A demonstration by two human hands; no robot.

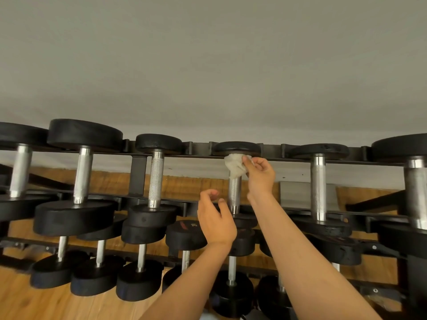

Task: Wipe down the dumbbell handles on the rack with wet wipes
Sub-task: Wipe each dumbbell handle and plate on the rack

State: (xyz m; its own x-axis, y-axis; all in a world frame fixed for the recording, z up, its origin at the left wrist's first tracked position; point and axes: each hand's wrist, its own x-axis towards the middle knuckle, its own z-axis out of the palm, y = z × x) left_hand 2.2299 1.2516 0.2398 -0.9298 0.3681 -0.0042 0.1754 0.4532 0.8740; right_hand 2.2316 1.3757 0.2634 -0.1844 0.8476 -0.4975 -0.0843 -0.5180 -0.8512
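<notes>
Black metal rack, two tiers, standing on wood-plank floor. Upper tier: six dumbbells side by side, black round heads seated on near and far rails, steel handles spanning the gap between. Largest heads at far left and far right, smaller toward the middle. Fourth dumbbell from left: knurled handle, far end covered. Lower tier: row of smaller dumbbells, thinner handles, heads close against neighbours, tucked partly under the upper tier's near heads. Right end of that row partly hidden. Bolt head on right frame member.
</notes>
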